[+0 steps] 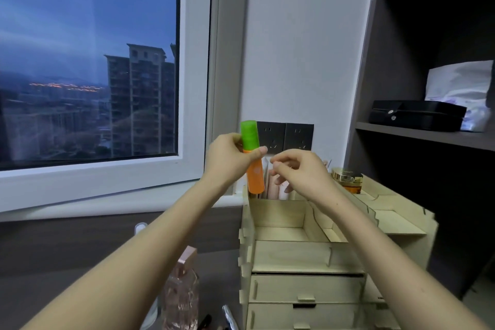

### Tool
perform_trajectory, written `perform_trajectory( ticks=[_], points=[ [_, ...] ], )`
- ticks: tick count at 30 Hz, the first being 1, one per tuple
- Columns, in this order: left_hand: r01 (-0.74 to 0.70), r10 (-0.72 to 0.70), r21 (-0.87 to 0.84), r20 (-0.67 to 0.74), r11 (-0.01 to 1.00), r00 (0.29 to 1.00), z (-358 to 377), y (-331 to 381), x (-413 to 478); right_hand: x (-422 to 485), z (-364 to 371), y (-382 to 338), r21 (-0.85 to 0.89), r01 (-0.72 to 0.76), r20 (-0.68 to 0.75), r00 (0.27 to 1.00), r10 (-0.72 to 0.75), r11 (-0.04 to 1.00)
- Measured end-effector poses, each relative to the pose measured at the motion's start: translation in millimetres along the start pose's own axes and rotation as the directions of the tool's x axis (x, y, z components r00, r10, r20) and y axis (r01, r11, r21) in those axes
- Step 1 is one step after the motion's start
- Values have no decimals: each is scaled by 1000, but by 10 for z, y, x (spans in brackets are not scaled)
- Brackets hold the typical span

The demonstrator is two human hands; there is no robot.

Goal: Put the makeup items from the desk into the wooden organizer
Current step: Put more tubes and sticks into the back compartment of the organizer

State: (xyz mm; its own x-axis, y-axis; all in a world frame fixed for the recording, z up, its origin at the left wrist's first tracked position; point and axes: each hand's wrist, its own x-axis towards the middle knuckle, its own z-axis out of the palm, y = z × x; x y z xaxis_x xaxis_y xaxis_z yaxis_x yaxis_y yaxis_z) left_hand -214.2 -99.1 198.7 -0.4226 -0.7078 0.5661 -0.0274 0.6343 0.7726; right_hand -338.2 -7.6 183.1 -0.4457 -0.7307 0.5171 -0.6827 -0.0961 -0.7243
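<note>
My left hand (227, 158) grips an orange tube with a green cap (253, 166), held upright over the back left slot of the pale wooden organizer (281, 254). Just right of the tube, my right hand (300, 171) hovers above the organizer's back compartments with fingers curled and apart, holding nothing. Pink flat items (276, 185) stand in the back slots. A gold-lidded amber jar (348, 178) sits at the organizer's back right. On the desk to the left stands a pink perfume bottle (182, 295), with small dark and silver items (227, 316) beside it.
The organizer has two drawers (305, 289) in front and open trays on top. A window (88, 61) and its white sill lie to the left, wall sockets (285, 135) behind. A dark shelf (428, 134) at right holds a black box and a white bag.
</note>
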Motion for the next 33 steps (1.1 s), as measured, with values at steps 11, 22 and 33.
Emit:
perform_trajectory(
  ticks=[11, 22, 33],
  points=[
    [3, 2, -19, 283, 1000, 959, 541, 435, 150, 9, -334, 223, -289, 51, -171, 980, -104, 956],
    [-365, 103, 690, 391, 625, 915, 800, -288, 366, 298, -284, 587, -255, -193, -170, 974, 153, 947],
    [-392, 98, 745, 407, 540, 908, 872, -487, 388, 522, -63, 668, -398, -274, -229, 954, 194, 876]
  ],
)
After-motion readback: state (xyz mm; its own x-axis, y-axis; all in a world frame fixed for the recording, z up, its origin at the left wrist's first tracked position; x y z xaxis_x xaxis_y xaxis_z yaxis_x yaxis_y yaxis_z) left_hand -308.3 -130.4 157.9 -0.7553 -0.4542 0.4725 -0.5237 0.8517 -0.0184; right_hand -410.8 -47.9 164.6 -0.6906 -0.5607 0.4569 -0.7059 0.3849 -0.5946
